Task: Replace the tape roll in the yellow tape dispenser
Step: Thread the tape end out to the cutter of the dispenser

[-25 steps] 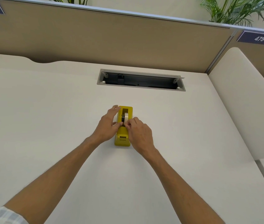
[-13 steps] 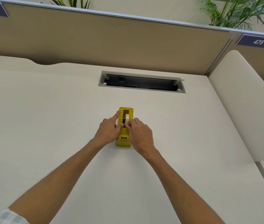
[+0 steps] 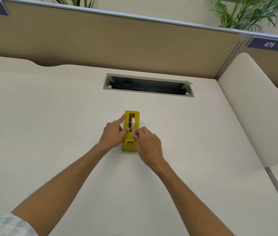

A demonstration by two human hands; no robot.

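Note:
The yellow tape dispenser [image 3: 135, 116] stands lengthwise in the middle of the white desk [image 3: 49, 125]. A pale tape roll [image 3: 132, 122] on a dark core sits upright in its slot. My left hand [image 3: 113, 134] holds the dispenser's left side, index finger stretched along the wall and thumb across the top by the roll. My right hand [image 3: 147, 143] is at the dispenser's right side, thumb and forefinger pinching the tape end just in front of the roll. The front cutter end is partly hidden by both hands.
An open cable tray [image 3: 148, 86] is cut into the desk behind the dispenser. A tan partition wall [image 3: 117, 43] closes off the back, and a white side panel [image 3: 247, 106] rises on the right. Plants [image 3: 247, 12] stand behind the partition.
My left fingers have drawn in from over the dispenser top to its left wall, index finger extended. My right fingertips have slid slightly toward me, away from the roll.

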